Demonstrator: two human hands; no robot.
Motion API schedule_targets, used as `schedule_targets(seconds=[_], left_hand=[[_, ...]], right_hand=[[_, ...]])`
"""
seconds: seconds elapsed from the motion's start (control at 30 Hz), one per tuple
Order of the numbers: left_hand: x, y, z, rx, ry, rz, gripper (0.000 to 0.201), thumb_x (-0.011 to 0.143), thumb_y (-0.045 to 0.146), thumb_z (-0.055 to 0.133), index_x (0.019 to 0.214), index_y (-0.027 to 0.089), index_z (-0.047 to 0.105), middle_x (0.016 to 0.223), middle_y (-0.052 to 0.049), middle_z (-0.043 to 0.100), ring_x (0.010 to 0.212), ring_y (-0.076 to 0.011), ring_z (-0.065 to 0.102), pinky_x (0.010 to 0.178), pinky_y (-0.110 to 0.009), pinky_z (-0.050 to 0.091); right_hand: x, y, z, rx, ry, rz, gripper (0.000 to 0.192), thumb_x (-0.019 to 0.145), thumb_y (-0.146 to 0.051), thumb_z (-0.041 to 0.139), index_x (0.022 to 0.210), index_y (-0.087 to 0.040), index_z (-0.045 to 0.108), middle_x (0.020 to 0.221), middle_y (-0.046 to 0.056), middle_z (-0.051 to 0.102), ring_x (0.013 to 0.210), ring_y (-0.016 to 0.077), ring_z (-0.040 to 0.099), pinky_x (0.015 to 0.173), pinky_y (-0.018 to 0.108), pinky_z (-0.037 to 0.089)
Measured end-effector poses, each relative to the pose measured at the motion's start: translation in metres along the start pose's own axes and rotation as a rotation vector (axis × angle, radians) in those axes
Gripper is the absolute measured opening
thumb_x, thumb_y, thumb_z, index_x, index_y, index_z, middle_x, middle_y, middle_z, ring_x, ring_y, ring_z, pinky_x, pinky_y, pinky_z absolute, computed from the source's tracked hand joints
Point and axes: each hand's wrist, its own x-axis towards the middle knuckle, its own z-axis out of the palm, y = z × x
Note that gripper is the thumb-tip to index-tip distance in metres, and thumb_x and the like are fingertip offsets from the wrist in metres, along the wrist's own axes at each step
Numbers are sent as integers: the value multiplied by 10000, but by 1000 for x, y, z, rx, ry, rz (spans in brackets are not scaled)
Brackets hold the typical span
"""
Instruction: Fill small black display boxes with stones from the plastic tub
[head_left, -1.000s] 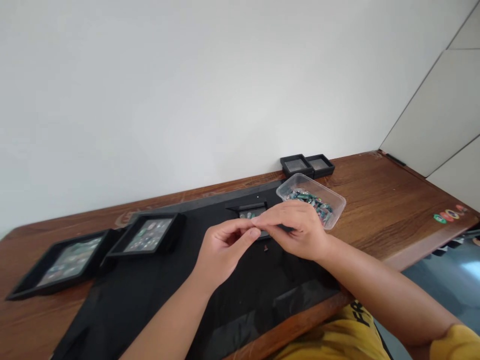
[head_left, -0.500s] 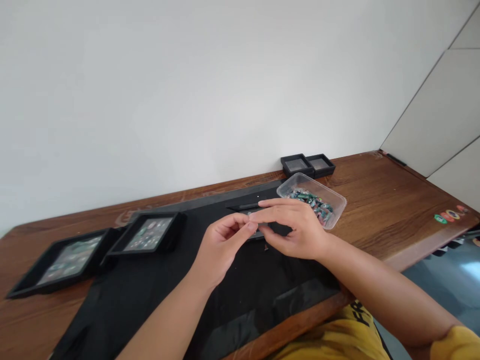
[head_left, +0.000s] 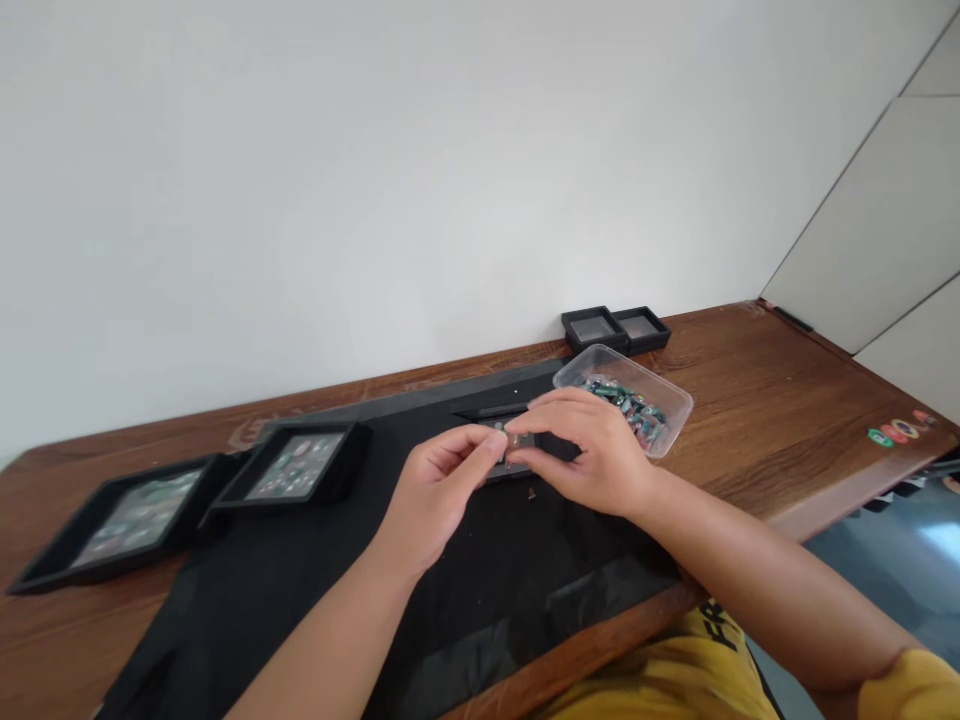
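Just above a small black frame [head_left: 491, 473], my left hand [head_left: 442, 485] pinches thumb and forefinger together at something too small to name. Facing it, almost touching its fingertips, is my right hand [head_left: 592, 450]. Its thumb and forefinger are curved around a small pinkish-brown bit [head_left: 515, 441], whose kind I cannot make out. Fingers partly hide the frame and whatever lies in it. A tiny brownish piece [head_left: 532, 494] rests on the black mat [head_left: 480, 570] just in front of the frame.
A clear plastic tub [head_left: 679, 408] of small colourful pieces stands beyond my right hand. Two black frames [head_left: 345, 470] with many small pieces inside lie to the left. Two smaller black frames [head_left: 587, 330] sit against the wall. Round coloured stickers [head_left: 894, 434] lie on the wooden table at right.
My right forefinger has drawn back slightly from my left thumb, opening a small gap between the hands. More of the small frame beneath shows. My left hand has shifted slightly left.
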Motion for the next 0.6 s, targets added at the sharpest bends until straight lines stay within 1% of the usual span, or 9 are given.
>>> schedule_targets(seconds=[0.03,0.1,0.17,0.27,0.33,0.37,0.43,0.6], left_hand=[[2,-1,-3,6,31,3,307,684,477,841,647,187,748,493,36,482,477,-66,364,448,-199,296],[7,-1,-10,-28,131,21,331,694,498,841,657,187,734,471,61,401,459,-59,318,433,-195,252],[13,-1,-17,-92,244,51,352,700,505,844,638,191,698,466,81,334,445,-55,281,418,-195,225],[21,0,-24,-149,413,133,396,704,488,859,581,201,616,454,93,293,424,-51,250,403,-200,196],[23,-1,-25,-161,524,214,473,718,474,864,526,206,526,443,93,272,414,-48,225,406,-205,178],[24,-1,-25,-158,567,249,508,729,467,863,509,205,487,440,90,269,414,-47,218,411,-208,175],[24,-4,-24,-136,606,291,529,749,440,854,495,204,455,439,81,286,419,-48,225,421,-217,179],[26,-9,-24,-87,612,295,433,762,329,788,489,210,475,438,83,292,428,-59,231,418,-242,165]], right_hand=[[0,-1,-1,4,-10,41,165,948,-335,718,1048,-213,764,922,34,811,884,182,741,871,319,554],[2,-2,-2,-9,-70,172,190,925,-332,751,1059,-198,768,806,14,767,727,142,682,733,263,500],[4,-4,-3,-53,-196,325,192,908,-309,770,1061,-192,774,710,-16,699,641,116,610,643,242,416],[7,-6,-2,-140,-434,496,181,906,-294,768,1059,-198,783,658,-34,645,609,113,552,604,253,324],[8,-5,1,-185,-553,547,183,920,-296,748,1080,-215,782,661,-31,644,630,125,553,600,261,292],[8,-5,3,-204,-589,557,188,929,-298,734,1096,-226,780,671,-27,649,649,132,562,600,264,283],[7,-3,7,-234,-627,560,202,943,-301,711,1128,-248,772,700,-18,664,690,146,586,603,268,277],[4,2,12,-246,-647,584,216,949,-315,695,1148,-263,763,756,-8,704,750,162,634,625,272,312]])
